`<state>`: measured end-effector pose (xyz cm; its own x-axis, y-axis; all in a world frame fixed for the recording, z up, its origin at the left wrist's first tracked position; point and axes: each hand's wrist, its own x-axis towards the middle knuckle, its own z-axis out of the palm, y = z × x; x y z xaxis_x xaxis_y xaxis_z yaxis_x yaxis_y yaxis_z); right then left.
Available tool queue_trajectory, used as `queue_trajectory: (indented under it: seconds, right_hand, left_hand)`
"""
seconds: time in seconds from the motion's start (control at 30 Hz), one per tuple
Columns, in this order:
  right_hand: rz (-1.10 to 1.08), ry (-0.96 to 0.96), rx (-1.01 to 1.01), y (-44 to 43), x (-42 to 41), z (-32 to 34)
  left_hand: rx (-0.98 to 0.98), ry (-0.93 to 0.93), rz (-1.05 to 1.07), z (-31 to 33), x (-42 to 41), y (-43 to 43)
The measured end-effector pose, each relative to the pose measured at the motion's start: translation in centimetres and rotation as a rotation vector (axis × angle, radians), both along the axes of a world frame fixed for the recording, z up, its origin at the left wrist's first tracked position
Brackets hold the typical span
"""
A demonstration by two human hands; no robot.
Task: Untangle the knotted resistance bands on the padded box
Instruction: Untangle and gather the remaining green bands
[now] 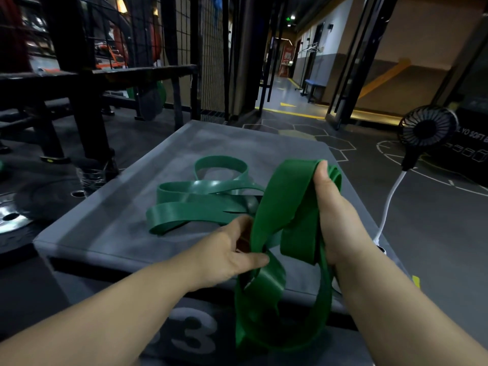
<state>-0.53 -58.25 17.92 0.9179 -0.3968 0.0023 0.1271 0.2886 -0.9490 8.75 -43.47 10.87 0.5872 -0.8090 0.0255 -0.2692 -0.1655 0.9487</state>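
A grey padded box [111,228] fills the middle of the view. On its top lies a teal-green resistance band [190,207] in loose flat loops. A wider, brighter green band [285,207] is lifted above the box's near right part. My right hand [335,212] grips its upper folds, thumb on top. My left hand [232,252] pinches a strand lower down, where the band twists. A long loop of the bright band hangs down over the box's front edge. The two bands cross near my left fingers; whether they are knotted together there is hidden.
A small black fan [425,130] on a white cable stands at the right of the box. A black metal rack [87,101] and weight plates [15,215] are at the left. An open doorway with a corridor lies ahead. The box front shows white numerals.
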Motion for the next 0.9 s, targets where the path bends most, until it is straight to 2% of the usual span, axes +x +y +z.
queue_trajectory:
  seconds: [0.17, 0.33, 0.47, 0.53, 0.67, 0.77, 0.9]
  right_hand:
    - [-0.021, -0.067, 0.06, 0.1, 0.7, -0.5]
    - [-0.187, -0.132, 0.154, -1.1, 0.9, -0.2]
    - [-0.271, -0.159, 0.195, -2.1, 1.0, 0.1]
    - [-0.263, -0.178, 0.2, -2.3, 1.0, 0.1]
    - [-0.165, -0.201, 0.232, -2.4, 1.0, 0.2]
    - [-0.075, -0.247, 0.225, -3.3, 1.2, 0.1]
    - [0.006, -0.16, 0.153, -4.2, 1.5, -0.7]
  left_hand:
    - [0.041, -0.111, -0.003, -0.4, -0.4, -0.4]
    - [0.164, -0.318, 0.108, 0.1, -0.4, -0.4]
    - [0.333, -0.364, -0.061, -0.1, -0.3, -0.2]
    - [0.34, -0.362, -0.086, -0.8, -0.2, -0.3]
    - [0.167, -0.223, -0.036, -1.6, 0.1, -0.6]
    - [-0.041, -0.028, 0.023, -1.4, 0.7, -0.5]
    - [-0.327, 0.177, 0.142, -0.4, 1.2, -0.2]
